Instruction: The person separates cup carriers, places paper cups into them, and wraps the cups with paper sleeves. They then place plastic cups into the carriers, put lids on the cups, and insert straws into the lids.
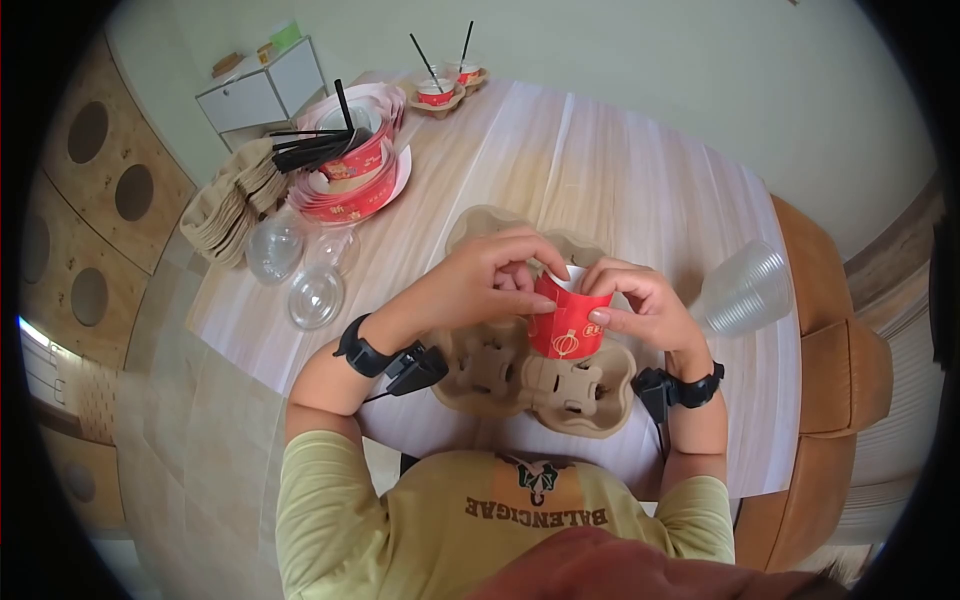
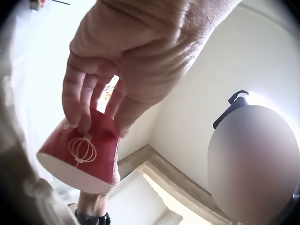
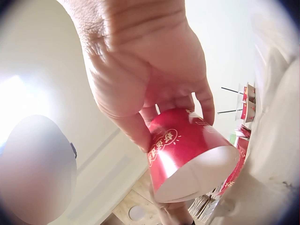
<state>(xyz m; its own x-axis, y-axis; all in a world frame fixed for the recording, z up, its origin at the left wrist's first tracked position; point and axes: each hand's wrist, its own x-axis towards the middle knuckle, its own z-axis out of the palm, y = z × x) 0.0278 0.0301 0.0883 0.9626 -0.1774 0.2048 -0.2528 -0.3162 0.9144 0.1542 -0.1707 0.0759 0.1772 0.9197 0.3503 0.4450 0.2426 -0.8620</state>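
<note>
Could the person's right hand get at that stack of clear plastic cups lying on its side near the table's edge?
Probably yes. The stack of clear cups lies just beyond the right hand with only bare table between. But that hand, like the left hand, is gripping the red paper sleeve, so it would have to let go.

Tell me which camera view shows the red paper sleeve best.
The head view: it shows the red paper sleeve whole, pinched by the left hand and right hand above the pulp cup carrier. The left wrist view shows its lantern print from below; the right wrist view shows its open end and logo, but neither shows its surroundings.
</note>
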